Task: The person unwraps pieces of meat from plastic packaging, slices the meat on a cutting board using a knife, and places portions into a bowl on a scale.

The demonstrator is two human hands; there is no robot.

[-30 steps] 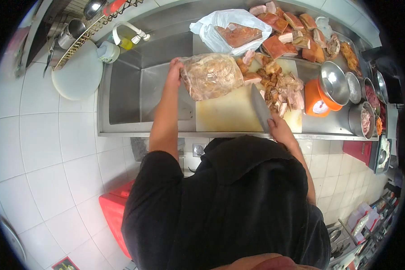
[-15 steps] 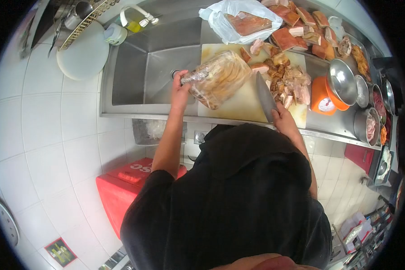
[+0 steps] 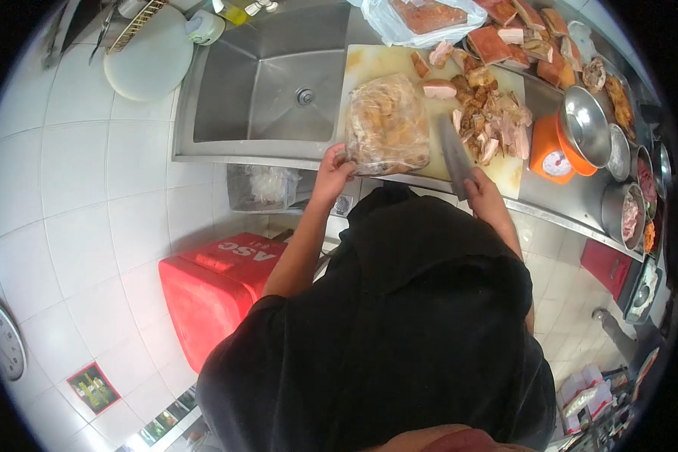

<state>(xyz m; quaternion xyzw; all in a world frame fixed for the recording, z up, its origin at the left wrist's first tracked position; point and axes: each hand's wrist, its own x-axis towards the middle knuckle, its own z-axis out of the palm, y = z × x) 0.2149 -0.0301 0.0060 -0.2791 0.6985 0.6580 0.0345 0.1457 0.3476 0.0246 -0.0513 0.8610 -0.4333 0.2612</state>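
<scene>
My left hand [image 3: 334,175] is closed on the near left corner of a clear plastic bag of meat [image 3: 389,124]. The bag lies on the left part of a white cutting board [image 3: 369,59], its near edge at the counter's front. In my right hand [image 3: 485,194] is the handle of a large knife [image 3: 453,151], its broad blade pointing away from me over the board. Just right of the blade sits a pile of chopped meat [image 3: 497,124], browned and pale. A thick pork piece [image 3: 439,89] lies beyond the blade tip.
Left of the board is a steel sink [image 3: 264,94]. Pork slabs [image 3: 490,45] and a white plastic bag [image 3: 380,24] occupy the back. An orange scale [image 3: 548,154] with a steel bowl [image 3: 586,128] stands right, near other bowls. A red box [image 3: 203,294] sits below, left.
The bag of meat, tilted up in my left hand before, now lies flatter on the board. My left hand has come back toward the counter's front edge. The knife stays in my right hand.
</scene>
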